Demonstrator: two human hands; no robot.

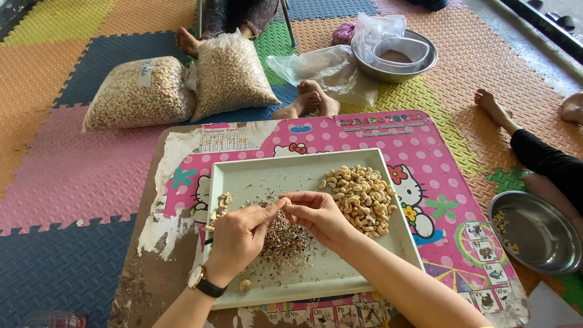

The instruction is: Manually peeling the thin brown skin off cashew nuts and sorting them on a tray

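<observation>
A pale square tray (261, 176) lies on a low pink table (437, 164). My left hand (238, 238), with a wristwatch, and my right hand (319, 214) meet over the tray's middle, fingertips pinching one small cashew nut (284, 201) between them. Under them lies a heap of brown skin flakes (284, 240). A pile of peeled cashews (360, 197) fills the tray's right side. A few nuts (221, 203) sit at its left edge.
Two clear bags of cashews (141, 92) (229, 76) lie on the coloured foam mat beyond the table. A steel bowl (395, 58) with a plastic tub stands at the back. Another steel bowl (540, 234) sits right. Other people's bare feet (306, 100) (495, 108) rest nearby.
</observation>
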